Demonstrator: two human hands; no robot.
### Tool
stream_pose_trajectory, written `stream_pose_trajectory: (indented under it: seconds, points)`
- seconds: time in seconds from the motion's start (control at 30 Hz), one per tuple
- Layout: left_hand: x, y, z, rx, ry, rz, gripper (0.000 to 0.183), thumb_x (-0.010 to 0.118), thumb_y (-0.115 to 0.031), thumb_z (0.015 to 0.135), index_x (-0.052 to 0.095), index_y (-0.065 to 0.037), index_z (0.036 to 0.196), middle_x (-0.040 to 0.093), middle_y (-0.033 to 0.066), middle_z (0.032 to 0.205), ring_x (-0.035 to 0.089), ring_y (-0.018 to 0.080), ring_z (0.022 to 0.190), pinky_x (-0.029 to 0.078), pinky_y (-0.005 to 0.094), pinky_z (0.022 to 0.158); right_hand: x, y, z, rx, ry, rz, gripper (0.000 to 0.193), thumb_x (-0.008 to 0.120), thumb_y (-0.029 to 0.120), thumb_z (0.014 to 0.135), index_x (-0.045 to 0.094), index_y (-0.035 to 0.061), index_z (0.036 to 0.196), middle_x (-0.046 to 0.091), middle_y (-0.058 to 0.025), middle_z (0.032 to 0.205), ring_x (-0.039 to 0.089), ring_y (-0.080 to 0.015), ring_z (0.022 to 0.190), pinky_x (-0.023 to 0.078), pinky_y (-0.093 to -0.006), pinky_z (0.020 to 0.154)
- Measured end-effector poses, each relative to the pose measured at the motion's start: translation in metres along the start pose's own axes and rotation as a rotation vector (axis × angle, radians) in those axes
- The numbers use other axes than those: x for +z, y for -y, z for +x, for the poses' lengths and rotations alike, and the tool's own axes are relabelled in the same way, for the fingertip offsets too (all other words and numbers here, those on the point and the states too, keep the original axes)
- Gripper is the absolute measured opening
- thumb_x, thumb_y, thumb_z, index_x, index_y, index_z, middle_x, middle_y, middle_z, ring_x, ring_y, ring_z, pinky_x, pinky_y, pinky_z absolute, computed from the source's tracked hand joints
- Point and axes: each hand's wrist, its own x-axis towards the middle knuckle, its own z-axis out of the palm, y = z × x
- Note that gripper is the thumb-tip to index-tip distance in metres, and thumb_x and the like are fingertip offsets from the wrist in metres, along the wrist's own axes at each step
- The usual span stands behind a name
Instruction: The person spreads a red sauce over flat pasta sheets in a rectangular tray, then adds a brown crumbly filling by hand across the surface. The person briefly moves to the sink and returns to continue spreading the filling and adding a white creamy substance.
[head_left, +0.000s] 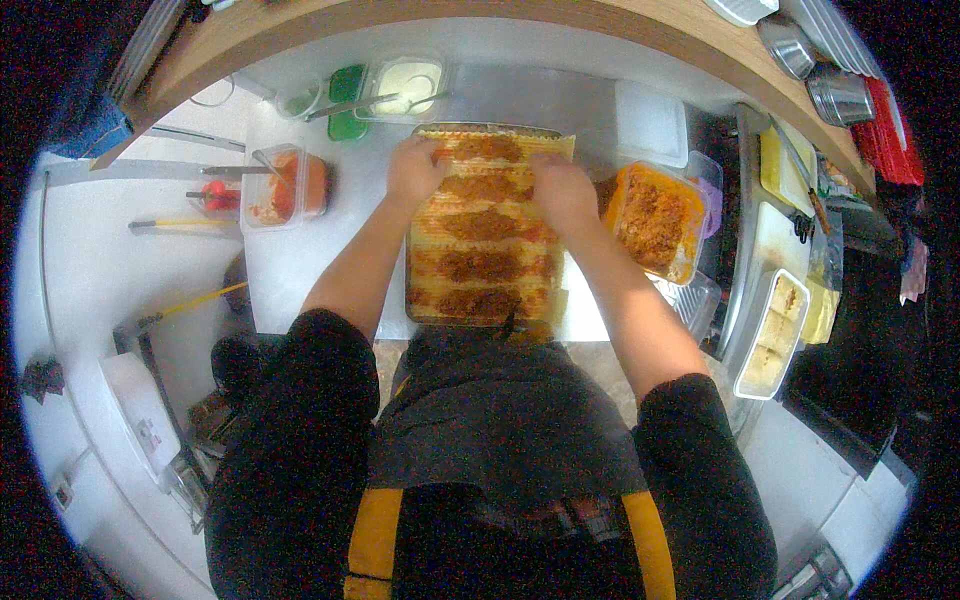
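In front of me lies a rectangular tray [408,285] lined with yellowish, ridged pasta sheets [440,250]. Several rows of reddish-brown meat sauce [482,265] run across the sheets, one behind another. At the far left edge of the tray is my left hand [414,170], its fingers curled inward over the sheet. Across from it, my right hand [562,190] is closed over the far right edge, where a pale yellow corner sticks out past the rim. What is between the fingers of either hand is too blurred to make out.
Right of the tray stands a tub of meat sauce [652,222]. On the left is a tub of red sauce [287,185] with utensils. A tub of white cream [405,85] with a spoon sits behind, beside a green lid [347,103]. A wooden shelf [480,22] overhangs the steel worktop.
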Motion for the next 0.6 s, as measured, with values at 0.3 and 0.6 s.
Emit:
stream_pose_trajectory:
  seconds: [0.3,0.6]
  points:
    - [0.013,-0.014,0.015,0.082,0.064,0.019,0.041,0.079,-0.028,0.081,0.074,-0.014,0.120,0.069,0.0152,0.111,0.063,0.0368,0.110,0.050,0.0485,0.098,0.009,0.006,-0.001,-0.081,-0.112,0.022,0.023,0.053,0.008,0.092,0.065,0.0059,0.112,0.070,-0.0206,0.106,0.072,-0.0401,0.093,0.060,-0.0515,0.077]
    - [0.026,0.007,0.027,0.161,0.019,0.120,0.043,0.081,-0.031,0.082,0.074,-0.018,0.122,0.067,0.0130,0.109,0.061,0.0356,0.110,0.050,0.0482,0.097,-0.027,0.011,-0.020,0.034,-0.093,0.118,0.027,0.052,0.012,0.095,0.069,0.0067,0.116,0.072,-0.0216,0.101,0.071,-0.0401,0.095,0.058,-0.0505,0.086]
